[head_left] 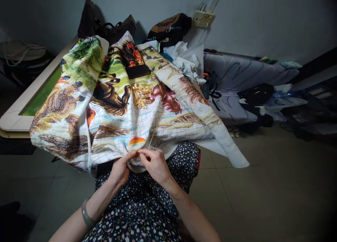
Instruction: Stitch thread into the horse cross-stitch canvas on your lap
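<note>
A large cross-stitch cloth (pixel 168 129) with a printed grid spreads over the table and down onto my lap. At its near edge my left hand (pixel 121 170) grips the fabric between thumb and fingers, beside an orange stitched patch (pixel 137 141). Close by, my right hand (pixel 155 163) is closed in a pinch at the cloth; whatever lies between its fingertips is too small to make out. A pale thread (pixel 153 132) rises from near the right hand across the cloth. Farther up lie a bundle of tan yarn (pixel 142 95) and a dark phone (pixel 137 71).
Under the cloth is a table with a pale rim (pixel 15 118) and green top. Behind it stand a dark handbag (pixel 110 27), a black-and-brown bag (pixel 170 27) and white plastic bags (pixel 188 59). A grey-covered couch (pixel 229 105) with clothes is to the right; a power socket (pixel 203 19) is on the wall.
</note>
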The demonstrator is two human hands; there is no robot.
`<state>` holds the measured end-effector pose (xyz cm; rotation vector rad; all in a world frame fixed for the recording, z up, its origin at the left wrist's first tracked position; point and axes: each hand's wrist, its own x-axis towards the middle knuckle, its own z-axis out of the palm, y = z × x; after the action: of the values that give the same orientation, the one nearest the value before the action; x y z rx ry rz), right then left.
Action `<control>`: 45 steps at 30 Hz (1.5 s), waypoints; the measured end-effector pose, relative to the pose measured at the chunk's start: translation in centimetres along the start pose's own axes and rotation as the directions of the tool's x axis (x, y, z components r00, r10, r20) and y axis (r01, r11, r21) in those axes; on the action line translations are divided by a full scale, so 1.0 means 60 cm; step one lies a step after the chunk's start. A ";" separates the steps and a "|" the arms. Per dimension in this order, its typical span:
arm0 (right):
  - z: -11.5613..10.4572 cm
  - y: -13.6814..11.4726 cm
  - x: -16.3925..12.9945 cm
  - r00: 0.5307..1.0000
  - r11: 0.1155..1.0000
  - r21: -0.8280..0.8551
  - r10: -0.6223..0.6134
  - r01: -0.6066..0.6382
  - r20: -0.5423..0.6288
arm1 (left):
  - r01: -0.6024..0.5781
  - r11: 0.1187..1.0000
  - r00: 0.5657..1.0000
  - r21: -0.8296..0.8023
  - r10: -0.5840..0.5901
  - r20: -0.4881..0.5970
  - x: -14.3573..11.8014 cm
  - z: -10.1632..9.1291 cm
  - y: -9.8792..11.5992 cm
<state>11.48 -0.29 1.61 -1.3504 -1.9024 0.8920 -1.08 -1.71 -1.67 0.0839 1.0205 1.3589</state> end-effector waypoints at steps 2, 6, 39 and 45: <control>0.003 -0.006 0.000 1.000 0.996 -0.091 -0.002 0.001 -0.007 | -0.009 1.000 1.000 -0.004 0.009 -0.004 -0.001 0.002 0.000; 0.018 -0.015 -0.002 0.998 0.975 -0.216 0.029 -0.042 -0.063 | -0.026 1.000 1.000 -0.012 0.026 0.007 -0.002 0.004 0.000; 0.060 0.018 -0.007 0.924 0.759 0.579 0.381 -0.300 -0.020 | -0.050 0.997 0.994 0.054 0.055 -0.093 -0.002 0.017 0.006; 0.041 0.006 0.007 0.949 0.867 0.447 0.297 -0.221 -0.106 | -0.001 1.000 1.000 0.013 0.001 -0.001 -0.008 0.015 0.005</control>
<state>9.59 -0.18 -0.04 -1.3698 -1.3063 1.2047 -0.68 -1.60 -0.69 0.0939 1.0304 1.3531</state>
